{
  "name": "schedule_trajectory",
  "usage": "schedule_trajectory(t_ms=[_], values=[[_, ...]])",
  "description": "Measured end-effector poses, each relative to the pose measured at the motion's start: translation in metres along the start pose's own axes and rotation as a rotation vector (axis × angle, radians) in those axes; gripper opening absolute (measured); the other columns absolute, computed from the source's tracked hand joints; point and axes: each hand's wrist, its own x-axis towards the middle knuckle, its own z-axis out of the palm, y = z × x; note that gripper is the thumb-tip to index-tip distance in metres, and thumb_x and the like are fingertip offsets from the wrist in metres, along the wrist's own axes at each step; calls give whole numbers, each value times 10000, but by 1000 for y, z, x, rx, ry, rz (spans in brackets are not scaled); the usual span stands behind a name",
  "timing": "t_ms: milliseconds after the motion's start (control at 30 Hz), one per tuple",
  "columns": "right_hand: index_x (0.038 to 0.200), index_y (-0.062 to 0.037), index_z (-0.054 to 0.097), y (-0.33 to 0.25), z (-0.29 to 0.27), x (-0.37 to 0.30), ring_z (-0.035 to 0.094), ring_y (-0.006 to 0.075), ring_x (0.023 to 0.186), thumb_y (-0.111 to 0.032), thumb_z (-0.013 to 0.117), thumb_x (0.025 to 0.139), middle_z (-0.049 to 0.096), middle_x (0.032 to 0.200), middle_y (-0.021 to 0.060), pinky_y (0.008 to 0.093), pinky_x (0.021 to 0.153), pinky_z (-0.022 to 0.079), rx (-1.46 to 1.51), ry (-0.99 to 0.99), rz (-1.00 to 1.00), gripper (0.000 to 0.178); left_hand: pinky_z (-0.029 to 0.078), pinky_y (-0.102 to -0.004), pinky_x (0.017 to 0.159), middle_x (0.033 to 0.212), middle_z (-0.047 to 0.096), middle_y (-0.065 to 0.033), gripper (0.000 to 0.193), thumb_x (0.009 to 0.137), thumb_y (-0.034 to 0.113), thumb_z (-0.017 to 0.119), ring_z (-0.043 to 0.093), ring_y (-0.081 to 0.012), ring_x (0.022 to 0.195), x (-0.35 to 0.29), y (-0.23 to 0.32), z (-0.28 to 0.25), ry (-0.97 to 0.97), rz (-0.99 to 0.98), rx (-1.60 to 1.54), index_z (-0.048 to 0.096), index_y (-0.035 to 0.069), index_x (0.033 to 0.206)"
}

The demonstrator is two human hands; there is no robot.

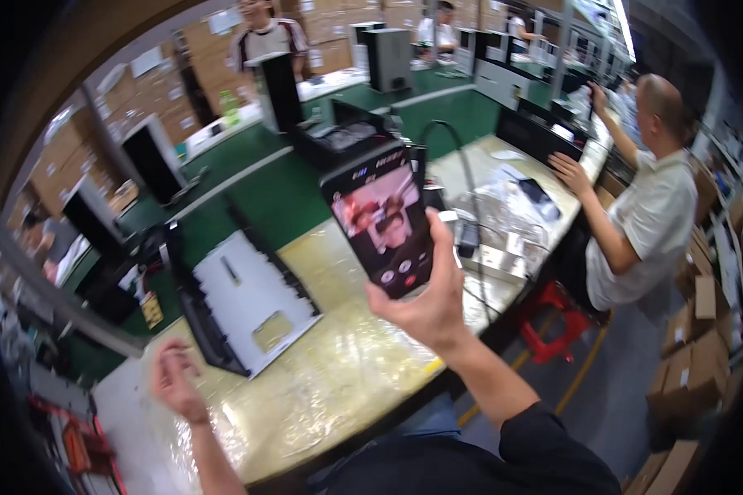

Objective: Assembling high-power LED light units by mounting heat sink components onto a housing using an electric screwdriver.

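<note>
My right hand [429, 301] is closed round a black smartphone [384, 223], held upright above the table. Its lit screen shows a call picture with round buttons below. My left hand [177, 381] hovers over the table's left part, fingers loosely bent and apart, with nothing in it. Nearest to that hand lies a computer case panel [243, 289], pale grey with black side frames, resting partly on the film-covered table [330, 363]. Behind the phone stands a black case part [343, 140], partly hidden by it.
Right of the phone are a black cable [470, 177], clear plastic bags [516, 206] and small white boxes [504, 260]. A co-worker [648, 190] sits at the right, handling a black panel [537, 136]. A red stool [553, 322] stands below. Beyond runs a green conveyor [264, 186] with several computer cases.
</note>
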Motion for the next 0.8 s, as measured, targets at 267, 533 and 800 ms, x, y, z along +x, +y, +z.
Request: schedule_trajectory(t_ms=[267, 533, 800], values=[[1444, 59, 328, 8, 29, -39, 647, 218, 1063, -132, 875, 711, 606, 1214, 170, 335, 928, 516, 357, -421, 247, 935, 430, -235, 456, 676, 634, -52, 343, 1068, 239, 534, 574, -90, 503, -43, 69, 151, -446, -382, -281, 670, -72, 1014], [1570, 32, 153, 52, -16, -11, 631, 230, 1090, -97, 529, 979, 469, 1422, 166, 360, 744, 604, 1162, -820, 649, 713, 410, -217, 441, 623, 607, -32, 376, 1077, 287, 510, 569, -87, 482, -55, 96, 187, -287, -443, -345, 622, -1, 863], [1579, 21, 153, 44, -32, 9, 635, 254, 1110, -249, 461, 1044, 449, 1433, 201, 406, 729, 641, 1057, -958, 617, 674, 370, -204, 435, 627, 603, -13, 372, 1062, 282, 543, 541, -73, 473, -57, 119, 195, -151, -395, -297, 628, 7, 826]])
